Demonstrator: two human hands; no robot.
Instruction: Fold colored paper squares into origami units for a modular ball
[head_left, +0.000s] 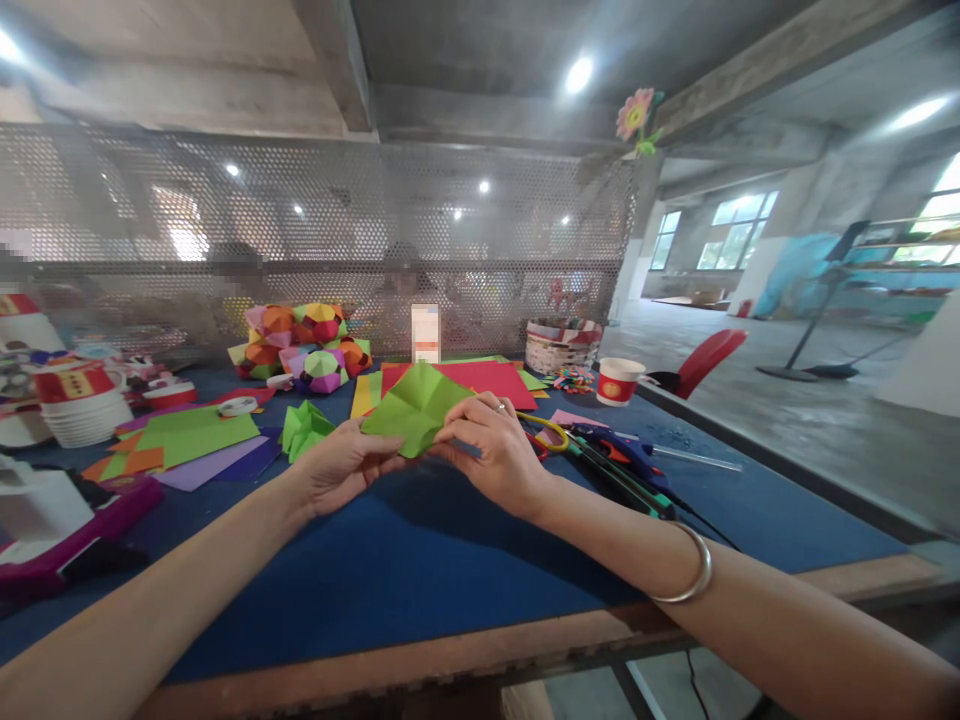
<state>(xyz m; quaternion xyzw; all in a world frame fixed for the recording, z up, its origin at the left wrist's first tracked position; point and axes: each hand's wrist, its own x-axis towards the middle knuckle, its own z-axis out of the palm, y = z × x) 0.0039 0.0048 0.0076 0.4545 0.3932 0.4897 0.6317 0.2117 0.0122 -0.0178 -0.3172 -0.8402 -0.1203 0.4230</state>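
Observation:
A creased green paper sheet [416, 405] is held up over the blue table [420, 570] between both hands. My left hand [341, 470] pinches its lower left edge. My right hand [495, 450], with a ring on one finger and a silver bangle on the wrist, grips its right side with the fingers curled. A folded green paper piece [304, 428] lies on the table just left of my left hand.
Loose coloured sheets [187, 440] lie at the left, a red sheet [480, 382] behind the hands. Scissors [544, 435] and a glue gun [622, 460] sit right. Colourful paper balls [304, 350], a woven basket [562, 345], a red paper cup [619, 380] and a perforated screen stand behind.

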